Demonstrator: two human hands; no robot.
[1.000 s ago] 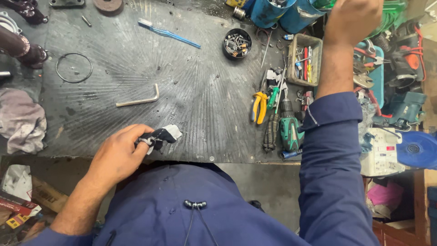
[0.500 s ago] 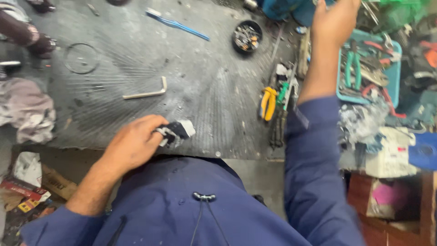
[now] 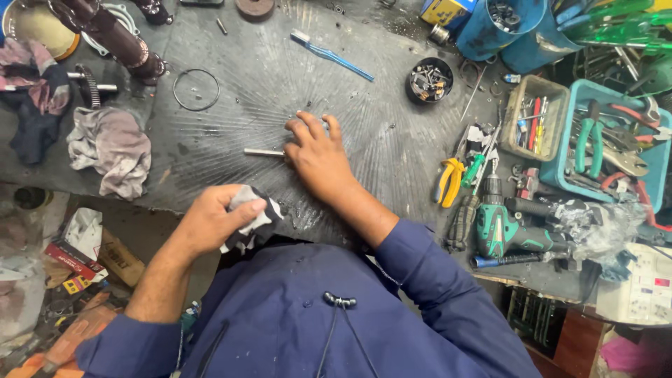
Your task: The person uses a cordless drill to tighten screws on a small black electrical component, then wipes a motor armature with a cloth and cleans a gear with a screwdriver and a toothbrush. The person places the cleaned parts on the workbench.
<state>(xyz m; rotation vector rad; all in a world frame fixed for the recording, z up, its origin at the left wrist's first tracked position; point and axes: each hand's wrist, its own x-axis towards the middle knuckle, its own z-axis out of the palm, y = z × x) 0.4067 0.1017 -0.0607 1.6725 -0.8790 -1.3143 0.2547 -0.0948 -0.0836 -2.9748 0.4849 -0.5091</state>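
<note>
The fingers of the right hand [image 3: 320,155] are spread and curled downward over the metal hex key [image 3: 264,152], the fingertips pressed to the bench mat [image 3: 231,133] around its hidden bent end; only the straight shank shows, projecting to the left of the hand, so whether the fingers have closed on it cannot be told. The key lies near the middle of the mat, flat, as a loose tool rests. The left hand [image 3: 210,220] is closed around a small black and white part [image 3: 248,213], thumb on top and fingers beneath, held just at the near edge of the mat, close to the body, which keeps it steady and within sight. Outward from the hands, a wire ring [image 3: 196,89] lies toward the far left of the mat, a crumpled grey rag [image 3: 112,147] at its left edge, and a blue toothbrush [image 3: 332,54] toward the far edge. A black cup of screws [image 3: 429,80] stands far right. Yellow-handled pliers [image 3: 449,180] and a green cordless drill [image 3: 507,227] lie along the right edge, beside a teal tray of hand tools [image 3: 658,168]. The mat is dark, ribbed and scuffed; the surrounding workshop is crowded with parts and boxes.
</note>
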